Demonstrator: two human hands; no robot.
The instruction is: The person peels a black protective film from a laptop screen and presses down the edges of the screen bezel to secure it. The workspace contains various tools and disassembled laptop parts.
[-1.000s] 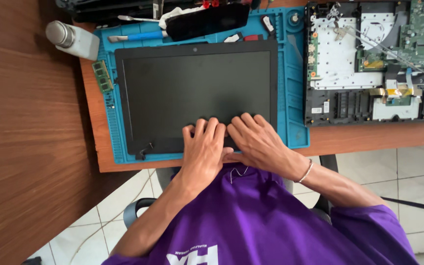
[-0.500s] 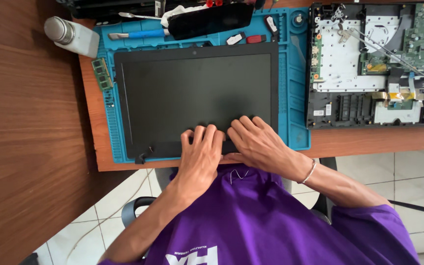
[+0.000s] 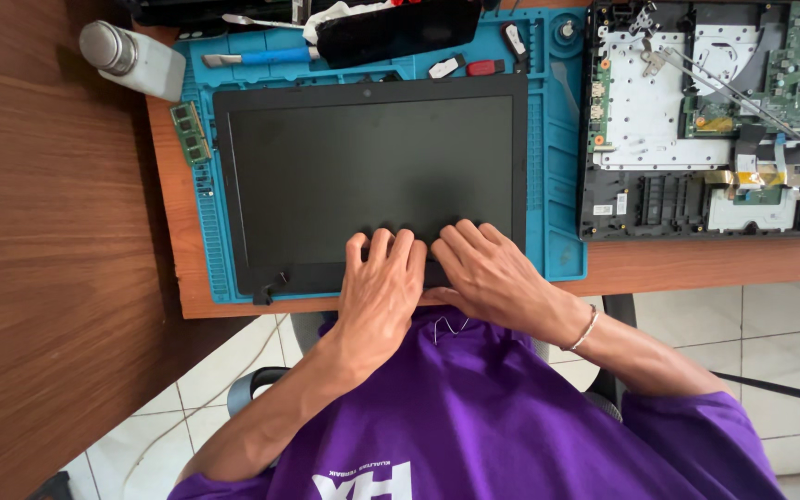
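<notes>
Left hand (image 3: 383,287) lies flat, fingers spread and extended, on the lower bezel of the screen (image 3: 372,171), lower centre of the frame; right hand (image 3: 483,273) lies flat beside it, fingers likewise extended onto the same bezel; the two hands sit side by side, nearly touching, neither closed around anything; both press palm-down on the panel's bottom edge. A bracelet (image 3: 587,329) circles the right wrist.

The screen is a dark laptop display panel, face up, lying in the centre of the frame on a blue mat (image 3: 557,185); a small black hinge tab (image 3: 266,287) projects at its lower left corner.

On the mat's left strip lies a green memory module (image 3: 190,132); along its upper edge lie a blue-handled tool (image 3: 261,57), a black pouch (image 3: 395,28) and a few small parts; their kind cannot be told.

Upper left of the frame, a white bottle (image 3: 136,60) with a metal cap lies on the desk (image 3: 678,264); right of the mat rests an opened laptop base (image 3: 710,120), its boards and cables exposed.

The person wears a purple shirt (image 3: 502,417), lower frame.
</notes>
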